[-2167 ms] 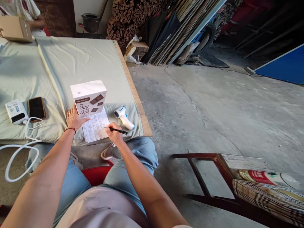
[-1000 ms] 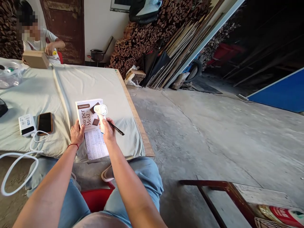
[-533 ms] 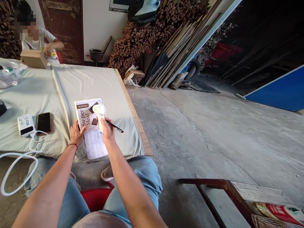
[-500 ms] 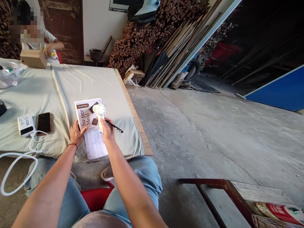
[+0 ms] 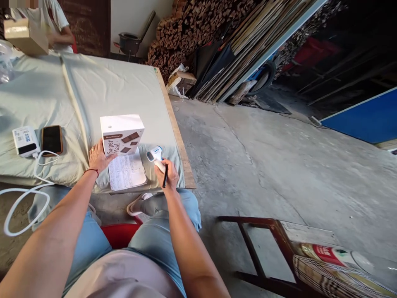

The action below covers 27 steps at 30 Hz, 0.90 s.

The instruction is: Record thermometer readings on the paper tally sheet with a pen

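Thermometer point(image 5: 154, 154) and pen point(image 5: 165, 177), one each, fill the right hand point(image 5: 171, 174) while the left hand point(image 5: 98, 157) holds one box point(image 5: 122, 125).

- That box point(image 5: 122, 135): white, brown label, dark-brown squares on the front
- Thermometer gun point(image 5: 156, 153): white with blue trim
- Pen point(image 5: 165, 178): solid black
- Paper point(image 5: 126, 173): white, covered in dark writing
- Tablecloth point(image 5: 114, 89): pale grey-green
- Phone point(image 5: 52, 140): black face, brown rim
- Cloth point(image 5: 325, 276) over there: dark-and-cream plaid
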Available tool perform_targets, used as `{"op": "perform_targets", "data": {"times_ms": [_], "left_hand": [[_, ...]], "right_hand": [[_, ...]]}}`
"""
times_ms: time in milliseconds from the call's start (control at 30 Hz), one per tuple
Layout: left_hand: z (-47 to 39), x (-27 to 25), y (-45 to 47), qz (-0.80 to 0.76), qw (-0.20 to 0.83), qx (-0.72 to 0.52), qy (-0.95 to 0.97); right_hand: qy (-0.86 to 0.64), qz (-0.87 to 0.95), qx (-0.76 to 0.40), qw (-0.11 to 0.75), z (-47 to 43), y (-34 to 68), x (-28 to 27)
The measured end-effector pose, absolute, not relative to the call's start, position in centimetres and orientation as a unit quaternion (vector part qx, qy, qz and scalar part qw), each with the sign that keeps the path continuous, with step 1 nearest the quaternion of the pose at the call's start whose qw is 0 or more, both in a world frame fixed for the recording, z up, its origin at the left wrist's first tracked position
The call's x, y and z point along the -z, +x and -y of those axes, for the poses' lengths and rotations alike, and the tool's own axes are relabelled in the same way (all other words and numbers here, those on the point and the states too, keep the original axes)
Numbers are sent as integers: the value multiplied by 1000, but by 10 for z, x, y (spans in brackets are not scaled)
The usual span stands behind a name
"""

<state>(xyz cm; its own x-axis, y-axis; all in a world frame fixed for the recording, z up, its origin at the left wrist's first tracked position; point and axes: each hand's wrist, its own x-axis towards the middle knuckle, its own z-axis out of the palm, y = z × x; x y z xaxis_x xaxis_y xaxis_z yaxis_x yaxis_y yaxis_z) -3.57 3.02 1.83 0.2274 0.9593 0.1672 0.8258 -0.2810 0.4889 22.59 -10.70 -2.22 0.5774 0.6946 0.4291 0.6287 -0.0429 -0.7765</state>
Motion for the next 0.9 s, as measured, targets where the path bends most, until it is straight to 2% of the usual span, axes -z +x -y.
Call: {"op": "perform_targets", "data": {"times_ms": [133,233,300,367,500,900], "left_hand": [[-31,-17,-32,-592,156,-217,760],[-30,-17,-29,-604,164,-200,754],[-29,-17,-27,-606,162,-195,754],[-29,-18,-27,-605,155,-195,756],[-30,-20,-27,-605,165,-190,756],[-29,-19,-27,-586,180,-228,757]], "right_hand": [[-759,493,30,424,115,242,32],[-731,509,59,451,116,228,21],[-691,519,13,504,115,211,12],[-655,520,-87,541,113,195,7],[-635,489,-254,541,106,175,15],[-637,517,-242,518,108,167,29]]}}
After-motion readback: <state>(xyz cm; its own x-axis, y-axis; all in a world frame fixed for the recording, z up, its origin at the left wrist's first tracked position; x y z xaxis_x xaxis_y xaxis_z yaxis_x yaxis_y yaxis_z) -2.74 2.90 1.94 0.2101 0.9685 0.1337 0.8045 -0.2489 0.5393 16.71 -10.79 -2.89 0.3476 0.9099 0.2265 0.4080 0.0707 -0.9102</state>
